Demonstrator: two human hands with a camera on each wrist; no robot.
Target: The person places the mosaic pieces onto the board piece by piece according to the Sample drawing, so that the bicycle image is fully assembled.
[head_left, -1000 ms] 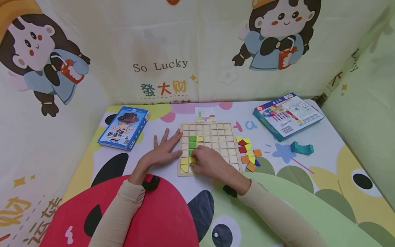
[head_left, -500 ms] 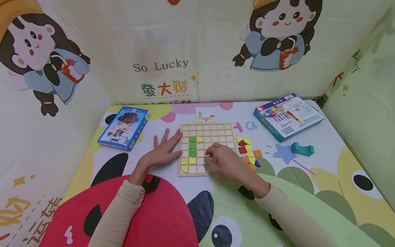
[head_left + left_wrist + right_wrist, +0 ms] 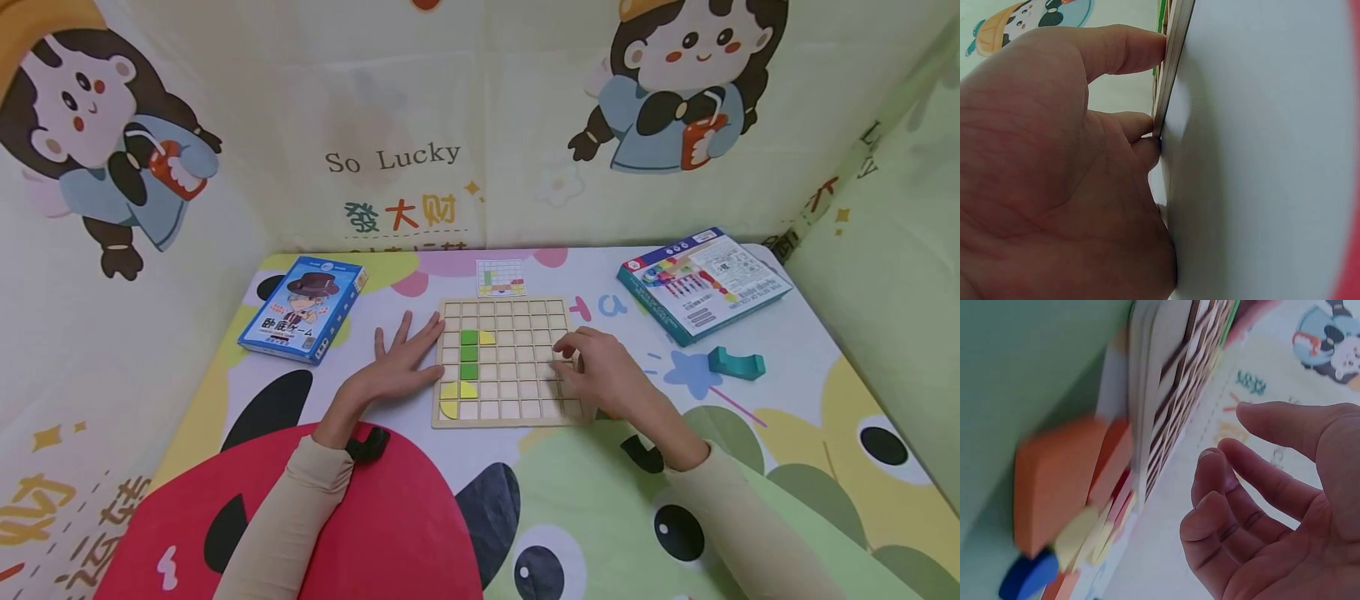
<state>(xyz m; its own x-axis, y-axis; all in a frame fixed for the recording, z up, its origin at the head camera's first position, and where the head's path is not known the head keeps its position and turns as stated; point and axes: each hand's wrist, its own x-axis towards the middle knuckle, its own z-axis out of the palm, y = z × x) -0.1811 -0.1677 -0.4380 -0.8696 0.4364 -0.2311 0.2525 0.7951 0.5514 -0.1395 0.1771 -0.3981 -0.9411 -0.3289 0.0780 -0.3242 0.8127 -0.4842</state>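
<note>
A wooden grid board [image 3: 517, 317] lies on the table in the head view. Three green square tiles [image 3: 468, 353] stand in one of its columns, with several yellow curved-edge tiles [image 3: 448, 409] in nearby cells. Spread out, my left hand [image 3: 393, 362] has its thumb and fingertips at the board's left edge. My right hand [image 3: 603, 371] hovers over the board's right edge, fingers loosely bent and nothing between them. Below it, in the right wrist view, lies a pile with an orange tile [image 3: 1057, 484], a blue tile [image 3: 1029, 575] and yellow and red ones; the hand mostly hides this pile from the head view.
A small pattern card [image 3: 501, 277] lies behind the board. At the left is a blue game box [image 3: 302, 310], and a teal-edged box [image 3: 701, 283] is at the back right. A teal bridge-shaped piece [image 3: 737, 364] sits right of my right hand.
My right hand has moved rightward from the board's lower left across to its right edge, uncovering a yellow tile beneath the green column. The left hand stays in place.
</note>
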